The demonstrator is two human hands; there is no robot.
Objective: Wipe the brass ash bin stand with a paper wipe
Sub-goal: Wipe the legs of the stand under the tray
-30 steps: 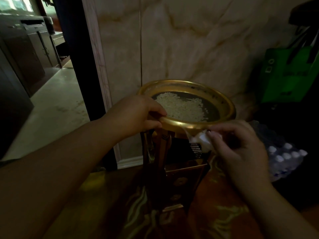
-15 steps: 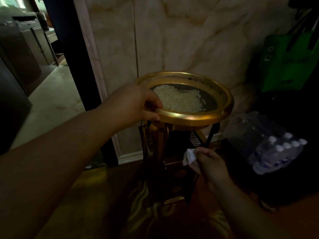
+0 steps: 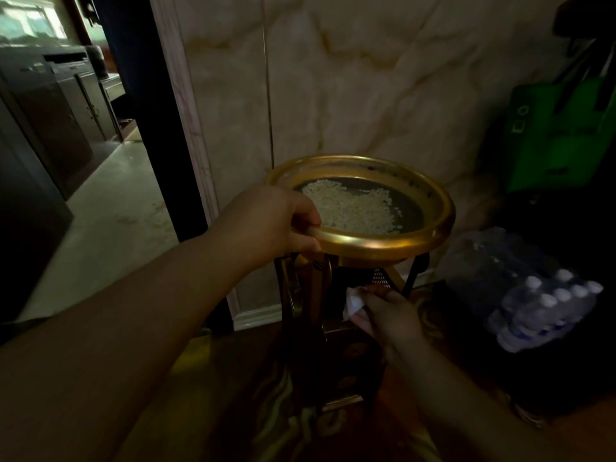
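Observation:
The brass ash bin stand [image 3: 383,246] stands against a marble wall, its round gold tray holding white pebbles [image 3: 350,208]. My left hand [image 3: 273,221] grips the tray's near left rim. Below the tray, my right hand [image 3: 386,315] is closed on a crumpled white paper wipe [image 3: 353,303], which is pressed against the dark upper part of the stand's body, beside a small perforated panel [image 3: 380,276]. The lower stand is in deep shadow.
A shrink-wrapped pack of water bottles [image 3: 546,311] lies on the floor to the right. A green bag [image 3: 563,135] hangs above it. A dark door frame [image 3: 160,128] and a lit corridor floor [image 3: 110,208] are to the left. Patterned carpet [image 3: 300,425] lies underfoot.
My right hand dropped with the wipe from the tray's front rim to the stand's body under the tray. My left hand kept its grip on the rim.

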